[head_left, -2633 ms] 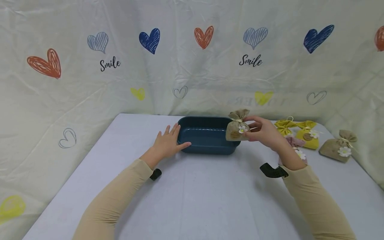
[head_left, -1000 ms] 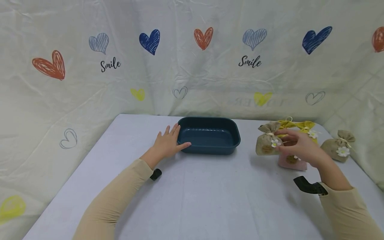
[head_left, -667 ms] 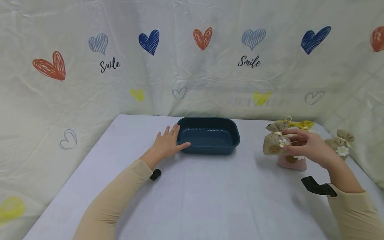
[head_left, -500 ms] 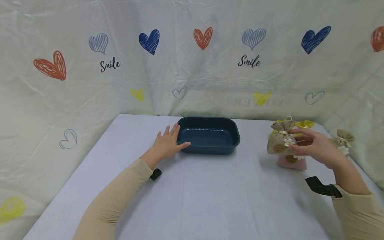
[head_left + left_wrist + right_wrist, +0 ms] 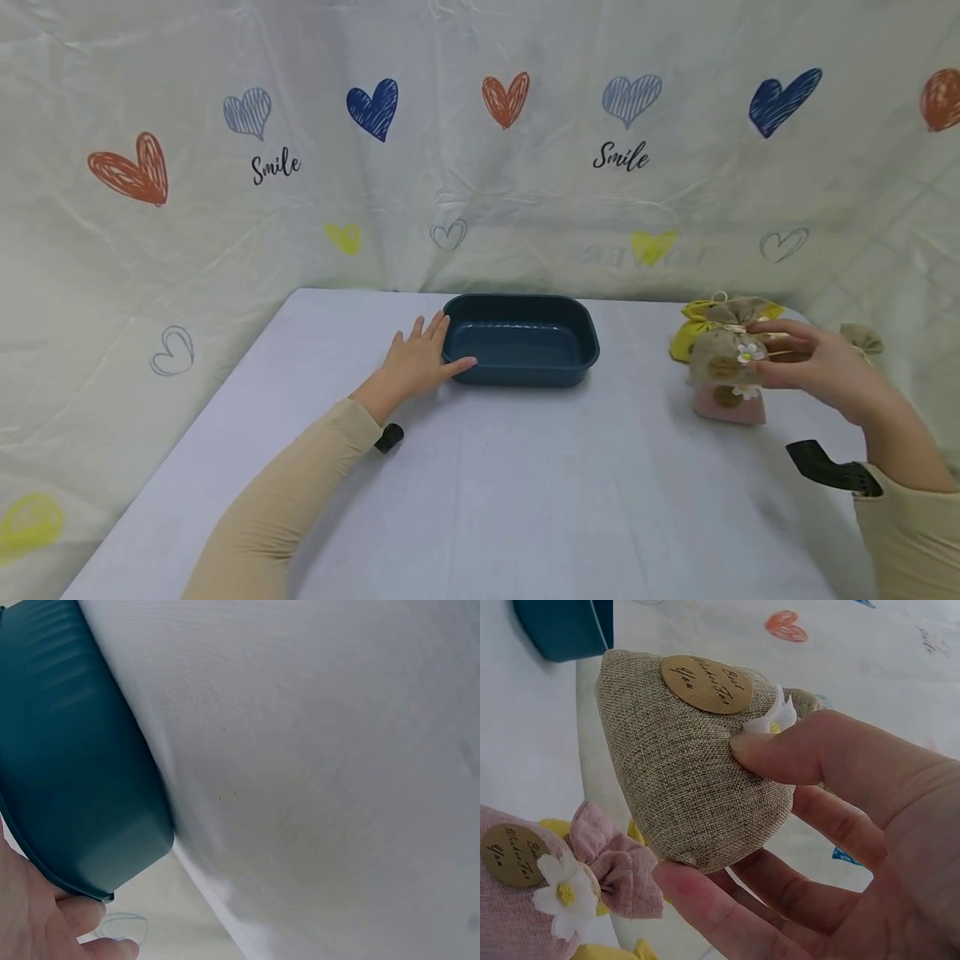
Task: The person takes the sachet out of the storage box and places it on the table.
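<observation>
My right hand (image 5: 832, 367) pinches a beige burlap sachet bag (image 5: 723, 357) between thumb and fingers, off the table. The bag has a tied neck, a white daisy and a round brown label, clear in the right wrist view on the burlap bag (image 5: 682, 765). Just below and behind it lies a pink sachet bag (image 5: 731, 407), partly covered in the head view. My left hand (image 5: 414, 360) rests with spread fingers on the left end of a dark teal rectangular dish (image 5: 525, 375). In the left wrist view, fingertips (image 5: 82, 915) touch the rim of the dish.
Yellow sachet bags (image 5: 686, 340) lie at the back right, partly hidden by the held bag. Another burlap bag (image 5: 862, 337) sits farther right, mostly behind my right hand. A white cloth covers the table (image 5: 525, 500); a heart-printed curtain (image 5: 525, 183) hangs behind.
My right hand has carried the burlap bag from over the dish's right end rightward to above the pink bag. The left hand and dish stay in place.
</observation>
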`<state>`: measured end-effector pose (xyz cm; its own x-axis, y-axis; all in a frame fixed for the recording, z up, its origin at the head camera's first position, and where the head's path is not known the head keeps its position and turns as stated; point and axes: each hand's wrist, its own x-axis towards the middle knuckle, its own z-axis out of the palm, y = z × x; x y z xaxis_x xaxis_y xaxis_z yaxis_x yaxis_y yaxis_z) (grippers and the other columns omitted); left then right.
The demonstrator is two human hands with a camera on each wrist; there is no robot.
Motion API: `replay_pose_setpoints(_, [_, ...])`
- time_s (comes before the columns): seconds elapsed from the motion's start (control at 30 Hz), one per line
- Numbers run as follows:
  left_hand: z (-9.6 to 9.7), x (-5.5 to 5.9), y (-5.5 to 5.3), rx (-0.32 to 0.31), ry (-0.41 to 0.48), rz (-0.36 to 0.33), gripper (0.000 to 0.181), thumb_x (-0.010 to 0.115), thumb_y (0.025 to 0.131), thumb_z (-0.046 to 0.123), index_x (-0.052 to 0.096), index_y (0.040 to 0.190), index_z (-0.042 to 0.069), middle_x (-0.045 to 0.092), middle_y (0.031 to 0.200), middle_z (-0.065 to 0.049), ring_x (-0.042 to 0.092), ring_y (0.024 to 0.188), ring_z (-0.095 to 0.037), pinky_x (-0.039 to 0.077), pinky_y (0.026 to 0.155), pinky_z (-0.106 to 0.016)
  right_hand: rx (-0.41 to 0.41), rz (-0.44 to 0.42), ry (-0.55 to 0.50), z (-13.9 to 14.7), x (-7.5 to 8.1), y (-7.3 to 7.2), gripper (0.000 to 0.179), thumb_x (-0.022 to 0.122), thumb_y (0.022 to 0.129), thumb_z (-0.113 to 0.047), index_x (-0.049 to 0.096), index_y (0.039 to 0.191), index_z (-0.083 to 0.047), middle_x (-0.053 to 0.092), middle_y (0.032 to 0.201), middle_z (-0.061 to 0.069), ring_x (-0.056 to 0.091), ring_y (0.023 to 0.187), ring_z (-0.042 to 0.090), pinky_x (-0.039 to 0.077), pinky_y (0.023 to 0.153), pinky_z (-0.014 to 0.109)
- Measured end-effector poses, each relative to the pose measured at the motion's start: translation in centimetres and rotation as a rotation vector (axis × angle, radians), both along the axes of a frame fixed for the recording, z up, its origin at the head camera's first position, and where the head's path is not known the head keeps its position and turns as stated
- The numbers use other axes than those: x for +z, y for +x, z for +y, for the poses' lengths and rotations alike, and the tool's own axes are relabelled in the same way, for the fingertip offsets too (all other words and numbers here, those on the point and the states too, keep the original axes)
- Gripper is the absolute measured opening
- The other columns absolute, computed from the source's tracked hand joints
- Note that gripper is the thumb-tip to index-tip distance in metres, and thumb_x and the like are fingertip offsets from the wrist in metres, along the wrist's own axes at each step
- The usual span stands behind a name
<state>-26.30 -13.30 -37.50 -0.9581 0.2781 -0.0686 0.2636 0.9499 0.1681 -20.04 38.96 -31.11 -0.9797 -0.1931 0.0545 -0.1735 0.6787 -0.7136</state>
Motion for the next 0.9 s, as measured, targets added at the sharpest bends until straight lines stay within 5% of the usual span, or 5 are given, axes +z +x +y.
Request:
replay_pose_setpoints(0.13, [0.0,-0.1,0.0,-0.002,-0.006,-0.001,0.102,0.041,0.097,0.076,0.009,0.166,0.007,0.008,0.172,-0.009,0.008,0.156,-0.038,0.015,0.119,-0.066,-0.031,0.000,-0.005,0.5,-0.2,0.2,0.045,0.073,0.097,-0.012,0.054,0.132,-0.032,0.056,0.127,0.033,0.061,0.087,-0.008,0.056,0.068,0.022])
replay_pose_setpoints(0.47, [0.2,-0.1,-0.4,-0.010,-0.009,0.013,0.102,0.041,0.097,0.076,0.010,0.165,0.006,0.009,0.171,-0.010,0.009,0.156,-0.039,0.014,0.119,-0.066,-0.070,0.037,-0.018,2.7,-0.3,0.6,0.051,0.074,0.096,-0.009,0.052,0.123,-0.046,0.053,0.108,-0.019,0.054,0.086,-0.015,0.055,0.063,0.020])
replay_pose_setpoints(0.53, [0.2,-0.1,-0.4,-0.010,-0.012,0.016,0.102,0.041,0.097,0.076,0.011,0.165,0.006,0.009,0.171,-0.010,0.009,0.155,-0.039,0.015,0.119,-0.066,-0.081,0.045,0.001,3.1,-0.4,0.8,0.051,0.074,0.096,-0.009,0.052,0.125,-0.045,0.056,0.109,-0.012,0.050,0.087,-0.019,0.054,0.063,0.020])
replay_pose_setpoints(0.7, [0.3,-0.2,-0.6,-0.010,-0.017,0.019,0.102,0.040,0.097,0.076,0.011,0.166,0.006,0.009,0.171,-0.010,0.010,0.155,-0.039,0.016,0.118,-0.065,-0.125,0.031,0.051,3.8,-0.3,1.2,0.050,0.073,0.098,-0.014,0.049,0.127,-0.048,0.049,0.127,0.037,0.043,0.086,-0.022,0.050,0.061,0.018])
replay_pose_setpoints(0.9, [0.3,-0.2,-0.7,-0.008,-0.012,0.009,0.102,0.040,0.097,0.077,0.010,0.166,0.007,0.008,0.172,-0.009,0.008,0.156,-0.038,0.015,0.119,-0.065,-0.183,-0.004,0.070,4.7,-0.2,1.4,0.047,0.073,0.098,-0.020,0.049,0.126,-0.050,0.048,0.130,0.044,0.040,0.087,-0.019,0.053,0.068,0.034])
